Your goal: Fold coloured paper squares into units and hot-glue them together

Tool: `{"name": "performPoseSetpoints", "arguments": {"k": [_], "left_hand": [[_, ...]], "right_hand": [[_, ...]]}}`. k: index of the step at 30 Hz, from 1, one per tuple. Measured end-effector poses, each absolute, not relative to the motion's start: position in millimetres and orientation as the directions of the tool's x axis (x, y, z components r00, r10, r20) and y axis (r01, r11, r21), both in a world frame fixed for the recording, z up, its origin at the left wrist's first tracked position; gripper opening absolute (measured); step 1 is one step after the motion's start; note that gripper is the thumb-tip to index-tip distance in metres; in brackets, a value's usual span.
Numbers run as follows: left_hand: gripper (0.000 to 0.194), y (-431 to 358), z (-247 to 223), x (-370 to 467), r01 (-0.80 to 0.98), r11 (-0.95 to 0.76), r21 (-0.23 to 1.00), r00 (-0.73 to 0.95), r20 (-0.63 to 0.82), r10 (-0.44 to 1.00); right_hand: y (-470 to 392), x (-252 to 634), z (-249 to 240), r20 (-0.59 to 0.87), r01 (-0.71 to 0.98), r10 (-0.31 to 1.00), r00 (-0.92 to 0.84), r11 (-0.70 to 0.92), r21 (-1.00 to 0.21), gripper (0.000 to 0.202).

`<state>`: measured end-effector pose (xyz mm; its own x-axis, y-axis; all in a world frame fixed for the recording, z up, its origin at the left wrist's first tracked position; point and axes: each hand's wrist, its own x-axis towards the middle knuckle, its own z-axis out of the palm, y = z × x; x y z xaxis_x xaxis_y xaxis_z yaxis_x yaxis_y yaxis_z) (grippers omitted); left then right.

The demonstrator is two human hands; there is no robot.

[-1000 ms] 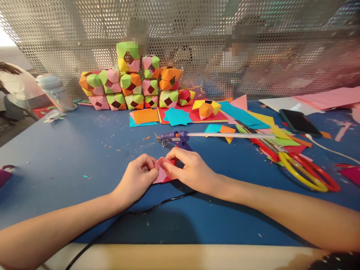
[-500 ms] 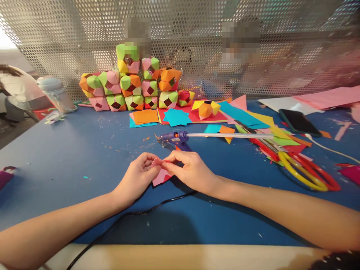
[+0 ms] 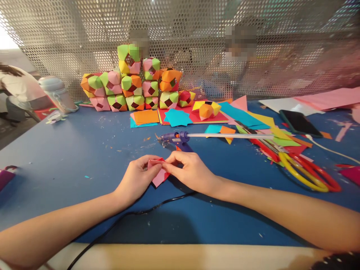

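Observation:
Between both hands is a small folded piece of pink and red paper [image 3: 159, 178], raised just over the blue table [image 3: 92, 150]. My left hand [image 3: 137, 178] pinches its left side, thumb in front and fingers behind. The thumb and fingers of my right hand [image 3: 194, 174] close on its upper right edge. Just beyond the hands lies a purple glue gun [image 3: 180, 138] with a long clear stick pointing right. Its nozzle faces left.
Stacked folded-paper shapes [image 3: 131, 84] stand at the back. Orange sheets [image 3: 146, 117] and blue sheets [image 3: 177, 117] lie before them. Scissors [image 3: 303, 172], a phone [image 3: 299, 123] and paper scraps are right. A bottle [image 3: 57, 93] stands left; a black cable [image 3: 135, 213] crosses the front.
The folded paper has turned and shifted slightly left in my fingers, and more of its pink and red upper part shows. The fingers of my left hand have straightened a little behind it.

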<state>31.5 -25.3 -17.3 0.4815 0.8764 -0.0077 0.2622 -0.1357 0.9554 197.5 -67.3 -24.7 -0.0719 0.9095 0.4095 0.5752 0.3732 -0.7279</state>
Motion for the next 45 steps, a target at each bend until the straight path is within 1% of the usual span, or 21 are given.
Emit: {"name": "performPoseSetpoints", "arguments": {"k": [3,9,13,16,19,21,23,25,28,29,31,33,35,38,43,45], "left_hand": [[0.016,-26.7,-16.0,32.8,0.274,-0.152,0.95,0.479,0.003,0.878],[0.016,-26.5,-14.2,32.9,0.281,-0.185,0.942,0.492,0.024,0.87],[0.019,-20.4,-16.2,30.8,0.263,-0.159,0.952,0.459,0.022,0.888],[0.022,-12.5,-21.5,28.4,0.221,-0.102,0.97,0.415,0.002,0.91],[0.024,-6.4,-27.6,26.5,0.192,-0.06,0.979,0.393,-0.021,0.919],[0.026,-4.5,-30.7,25.7,0.182,-0.045,0.982,0.397,-0.032,0.917],[0.027,-3.7,-32.6,25.5,0.165,-0.034,0.986,0.407,-0.037,0.913],[0.028,-3.0,-33.7,25.5,0.151,-0.031,0.988,0.416,-0.035,0.909],[0.027,-1.4,-34.4,25.9,0.153,-0.047,0.987,0.425,-0.023,0.905],[0.027,-0.9,-34.4,26.1,0.153,-0.049,0.987,0.425,-0.021,0.905],[0.027,-0.1,-34.1,26.3,0.14,-0.043,0.989,0.423,-0.021,0.906],[0.027,0.0,-33.5,26.2,0.12,-0.037,0.992,0.428,-0.018,0.904],[0.027,-0.3,-32.7,26.0,0.109,-0.044,0.993,0.44,-0.009,0.898],[0.025,-0.4,-32.2,25.6,0.123,-0.061,0.99,0.442,0.0,0.897],[0.024,1.6,-35.3,25.4,0.112,-0.049,0.993,0.451,-0.007,0.893],[0.023,2.3,-36.9,25.3,0.11,-0.057,0.992,0.453,0.001,0.891]], "right_hand": [[-68.6,197.3,-23.7,0.407,0.575,0.909,-0.087,0.38,-0.725,0.017],[-69.1,197.3,-23.8,0.354,0.539,0.933,-0.066,0.332,-0.775,0.018],[-68.1,199.9,-19.7,0.331,0.512,0.941,-0.075,0.321,-0.797,0.015],[-69.8,204.4,-11.9,0.369,0.579,0.928,-0.056,0.332,-0.745,0.02],[-74.5,212.7,-4.9,0.414,0.65,0.909,-0.057,0.348,-0.676,0.015],[-78.3,220.9,-3.5,0.431,0.701,0.899,-0.079,0.357,-0.617,0.015],[-81.0,230.5,-5.6,0.43,0.755,0.9,-0.064,0.326,-0.569,0.022],[-80.4,239.7,-10.0,0.424,0.795,0.905,0.015,0.246,-0.554,0.027],[-70.3,248.1,-16.2,0.4,0.814,0.898,0.184,0.089,-0.574,0.021],[-64.7,248.8,-17.3,0.379,0.812,0.898,0.225,0.042,-0.582,0.024],[-52.0,247.0,-18.1,0.284,0.804,0.929,0.236,-0.022,-0.594,0.032],[-39.5,242.4,-18.2,0.191,0.791,0.957,0.217,-0.058,-0.608,0.032],[-30.0,236.9,-18.9,0.152,0.767,0.962,0.227,-0.08,-0.637,0.029],[-25.6,229.7,-20.3,0.163,0.731,0.954,0.252,-0.077,-0.677,0.027],[-49.9,223.1,-16.0,0.273,0.665,0.942,0.196,0.077,-0.743,0.027],[-66.8,221.7,-13.2,0.28,0.654,0.943,0.181,0.098,-0.75,0.031]]}}
